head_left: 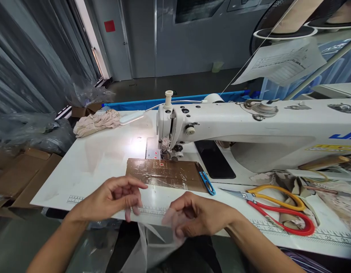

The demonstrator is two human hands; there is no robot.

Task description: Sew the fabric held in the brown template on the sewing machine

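left hand (112, 197): grip half-curled, hold unclear | right hand (192, 216): grip pinching sheer fabric (144, 246)

I read the widest clear lane over the bare white table (101, 159) left of the sewing machine head (175, 125), closed at the far end by a cord bundle (97, 122) and the lamp (132, 116). Right of that head, the machine arm (263, 125) overhangs the table, and blue snips (207, 182) and red-and-yellow scissors (280, 208) lie on the front strip. The left hand (112, 199), right hand (192, 216) and hanging sheer fabric (152, 246) occupy the near edge.
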